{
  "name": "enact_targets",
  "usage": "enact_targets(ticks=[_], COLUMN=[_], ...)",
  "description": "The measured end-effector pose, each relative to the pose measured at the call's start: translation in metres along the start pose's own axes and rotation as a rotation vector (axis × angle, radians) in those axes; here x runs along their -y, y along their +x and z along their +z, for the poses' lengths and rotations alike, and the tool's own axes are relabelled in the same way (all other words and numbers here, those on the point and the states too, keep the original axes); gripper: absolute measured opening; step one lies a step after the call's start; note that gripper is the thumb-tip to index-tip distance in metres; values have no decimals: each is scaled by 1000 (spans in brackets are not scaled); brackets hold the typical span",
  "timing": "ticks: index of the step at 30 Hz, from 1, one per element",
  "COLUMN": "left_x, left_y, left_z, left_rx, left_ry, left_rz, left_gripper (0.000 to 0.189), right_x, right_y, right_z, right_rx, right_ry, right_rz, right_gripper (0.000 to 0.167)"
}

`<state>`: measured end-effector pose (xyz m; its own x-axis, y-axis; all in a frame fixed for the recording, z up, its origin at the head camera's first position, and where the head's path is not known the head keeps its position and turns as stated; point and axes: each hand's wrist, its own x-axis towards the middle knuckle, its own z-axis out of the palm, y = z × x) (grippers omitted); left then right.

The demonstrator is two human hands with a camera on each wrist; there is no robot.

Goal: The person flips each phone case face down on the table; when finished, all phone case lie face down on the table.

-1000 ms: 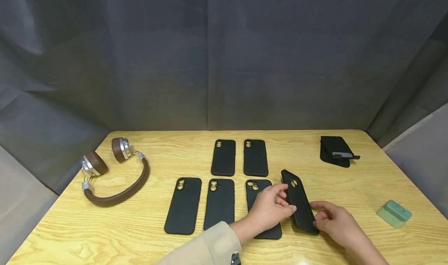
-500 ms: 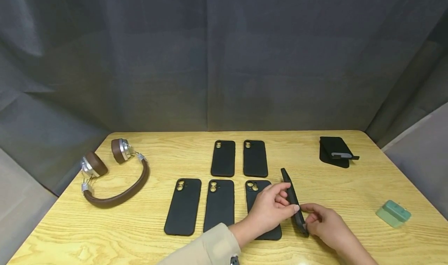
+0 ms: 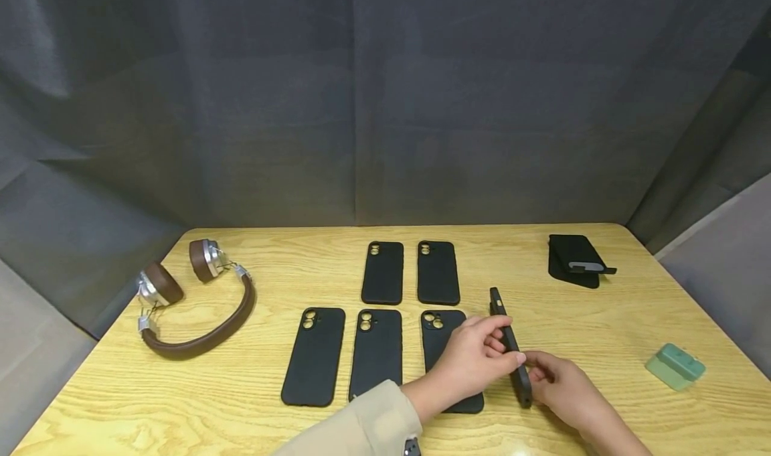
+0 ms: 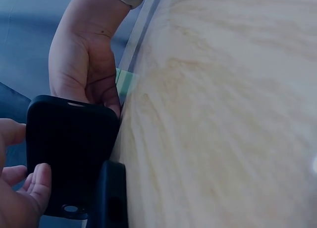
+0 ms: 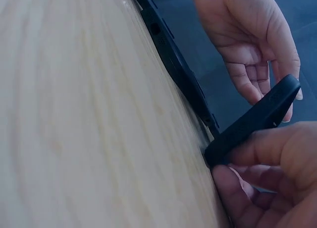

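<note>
A black phone case (image 3: 510, 349) stands on its long edge between both hands, its side toward me in the head view. My left hand (image 3: 466, 359) holds its upper edge with thumb and fingertips. Low at its near end, my right hand (image 3: 563, 389) pinches it, as the right wrist view also shows. In the left wrist view a flat face of the case (image 4: 69, 148) shows, with my left fingers at one edge. Another phone case (image 3: 436, 349) lies flat beneath my left hand, which hides part of it. The right fingertips are partly hidden by the held case.
Further black cases lie flat: two in the back row (image 3: 383, 273) and two at front left (image 3: 313, 355). Brown headphones (image 3: 205, 339) lie at left. A black folded stand-like item (image 3: 575, 258) is back right, and a green translucent block (image 3: 674, 367) is far right.
The held phone case has turned from leaning with its camera-hole face visible to standing on its edge. My right hand has moved slightly left with it; the left hand has barely moved.
</note>
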<state>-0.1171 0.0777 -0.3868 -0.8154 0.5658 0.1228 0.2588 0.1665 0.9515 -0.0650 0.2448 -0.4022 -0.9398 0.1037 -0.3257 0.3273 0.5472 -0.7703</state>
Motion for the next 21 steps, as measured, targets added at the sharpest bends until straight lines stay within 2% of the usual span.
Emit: enact_targets(ticks=[7,11,14,16,18,21], left_x=[-7,-8,-9,-9,-8,-8], left_y=[4,5,6,6,7,8], left_z=[2,4,5,5,6,6], left_rx=[16,24,27,27,26,22], left_ry=[123,136,131,131,132,148], left_rz=[3,-18,-28,-29,-24,-12], left_gripper=[46,46,46,46,46,46], right_x=[-4,-6,-12,-17,-21,-21], right_y=[-4,-6,-8,-9,-9,-9], right_z=[-6,-13,-27,-38,-46,-51], right_rx=[67,95,188,288,379,441], right_ry=[95,152,248,331,408,424], right_rz=[-32,-48,-97,-156,-175,-185], right_gripper=[48,46,45,44,44,48])
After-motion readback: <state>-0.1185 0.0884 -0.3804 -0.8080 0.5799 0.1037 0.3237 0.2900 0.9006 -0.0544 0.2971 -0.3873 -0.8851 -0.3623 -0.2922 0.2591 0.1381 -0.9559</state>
